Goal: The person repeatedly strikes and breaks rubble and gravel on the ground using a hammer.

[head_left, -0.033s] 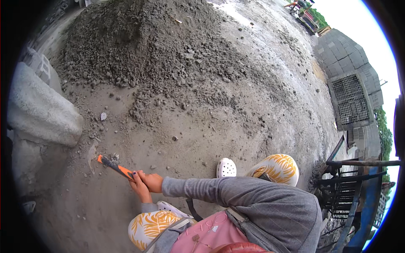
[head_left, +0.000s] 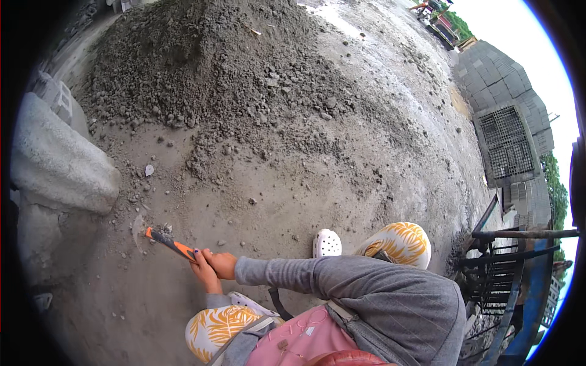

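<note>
A tool with an orange-and-black handle (head_left: 172, 244) slants from my hands toward the far left, just above the ground. Its kind cannot be made out. My left hand (head_left: 207, 277) is closed on the handle's near end, and dark polish shows on a nail. Against it lies my right hand (head_left: 223, 265), its fingers closed at the same end and overlapping the left. Beyond the handle's orange tip, a pale scrape (head_left: 139, 233) and loose grit mark the ground. I am crouching, with white clogs (head_left: 328, 243) on my feet.
A large heap of grey gravelly sand (head_left: 201, 67) rises ahead. Rough concrete-like blocks (head_left: 64, 155) stand at the left. To the right are a metal frame (head_left: 519, 235), stacked grey blocks (head_left: 495, 73) and a grid panel (head_left: 505, 143). A vehicle (head_left: 441, 27) is far off.
The tool's far end has shifted slightly right and nearer to me. Both hands have kept their hold, almost in place.
</note>
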Demonstrator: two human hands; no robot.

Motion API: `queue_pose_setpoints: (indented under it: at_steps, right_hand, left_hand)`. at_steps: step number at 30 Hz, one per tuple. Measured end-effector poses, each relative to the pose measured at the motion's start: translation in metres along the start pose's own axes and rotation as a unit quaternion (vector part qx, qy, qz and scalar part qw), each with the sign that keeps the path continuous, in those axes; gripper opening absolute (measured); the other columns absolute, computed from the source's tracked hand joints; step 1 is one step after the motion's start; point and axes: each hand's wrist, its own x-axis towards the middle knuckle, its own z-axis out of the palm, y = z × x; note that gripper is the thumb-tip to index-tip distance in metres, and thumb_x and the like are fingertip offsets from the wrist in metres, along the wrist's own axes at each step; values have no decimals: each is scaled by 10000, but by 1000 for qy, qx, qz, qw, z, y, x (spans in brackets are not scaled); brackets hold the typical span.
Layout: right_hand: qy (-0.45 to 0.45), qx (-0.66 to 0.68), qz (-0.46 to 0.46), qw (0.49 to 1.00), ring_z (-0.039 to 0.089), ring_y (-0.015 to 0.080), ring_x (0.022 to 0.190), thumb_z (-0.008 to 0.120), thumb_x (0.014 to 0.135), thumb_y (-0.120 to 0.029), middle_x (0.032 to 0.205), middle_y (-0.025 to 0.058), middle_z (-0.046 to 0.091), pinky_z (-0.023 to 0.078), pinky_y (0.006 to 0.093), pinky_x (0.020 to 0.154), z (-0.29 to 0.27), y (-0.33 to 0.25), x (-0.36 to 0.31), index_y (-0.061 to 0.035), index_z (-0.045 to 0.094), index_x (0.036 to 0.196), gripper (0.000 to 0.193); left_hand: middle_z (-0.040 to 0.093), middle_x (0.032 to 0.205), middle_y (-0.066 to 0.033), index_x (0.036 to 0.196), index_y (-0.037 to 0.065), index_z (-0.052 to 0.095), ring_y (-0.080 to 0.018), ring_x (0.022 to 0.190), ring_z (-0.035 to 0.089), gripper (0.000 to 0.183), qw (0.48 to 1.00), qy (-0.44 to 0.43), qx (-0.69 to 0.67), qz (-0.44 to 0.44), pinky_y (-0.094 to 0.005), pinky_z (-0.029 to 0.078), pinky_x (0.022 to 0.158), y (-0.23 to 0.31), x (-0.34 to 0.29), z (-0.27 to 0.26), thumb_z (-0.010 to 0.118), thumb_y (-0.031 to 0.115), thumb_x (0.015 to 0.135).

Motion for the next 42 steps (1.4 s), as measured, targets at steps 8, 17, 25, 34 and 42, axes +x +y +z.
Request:
queue_pose_setpoints:
  at_steps: [8, 17, 25, 34, 42]
  right_hand:
    - [-79, -89, 42, 992, 566, 364, 728, 513, 703, -154, 796, 212, 564, 449, 414, 600, 19, 13, 0, 4, 375, 950, 324]
    - [-86, -95, 54, 990, 568, 359, 730, 523, 696, -169, 805, 198, 567, 452, 408, 619, 22, 20, -1, -13, 388, 956, 331]
    - [-98, -96, 45, 990, 564, 369, 733, 509, 706, -168, 809, 212, 566, 447, 422, 610, 25, 27, 6, -27, 393, 952, 307]
    - [-90, -85, 51, 991, 561, 374, 733, 524, 699, -170, 800, 205, 566, 442, 422, 613, 17, 17, 2, -11, 391, 958, 332]
    - [-100, -85, 46, 990, 562, 368, 739, 550, 669, -152, 803, 212, 566, 440, 419, 625, 29, 24, 1, -2, 390, 959, 364]
  left_hand:
    - [508, 758, -51, 789, 55, 479, -157, 698, 500, 400, 972, -35, -89, -214, -286, 421, 637, -20, 2, -27, 436, 452, 798]
    - [515, 789, -73, 816, 14, 490, -178, 733, 506, 440, 970, -22, -98, -220, -306, 420, 665, -43, 9, -36, 446, 451, 789]
    - [513, 806, -74, 792, 31, 502, -179, 743, 503, 427, 967, -22, -110, -229, -303, 413, 690, -31, 6, -29, 468, 456, 777]
    - [537, 741, -70, 730, 47, 521, -197, 713, 518, 452, 954, -38, -137, -265, -311, 416, 682, -29, 9, -32, 450, 492, 762]
    - [542, 764, -85, 750, 33, 526, -206, 738, 524, 463, 952, -13, -149, -266, -316, 422, 687, -37, 4, -37, 457, 490, 754]
